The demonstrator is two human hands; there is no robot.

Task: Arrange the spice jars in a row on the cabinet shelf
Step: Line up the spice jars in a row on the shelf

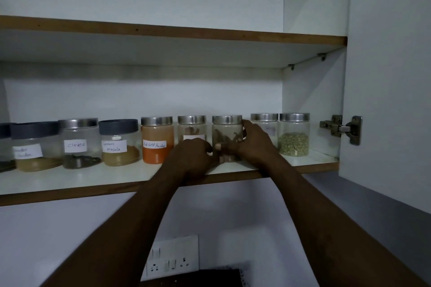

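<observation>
Alignment is the step in hand: we hold the steel-lidded jar (227,131) of dark dried pieces at centre frame. It stands on the lower cabinet shelf (112,178), between 2 neighbours in the row. Our left hand (193,158) curls against its lower left side and our right hand (255,143) wraps its right side. No label shows on it, so we judge the next move calls for a small turn or nudge, then release. Readable at left: the "Cloves" jar (79,144), the "Garam Masala" jar (119,144) and the "Red chilli Powder" jar (157,143).
</observation>
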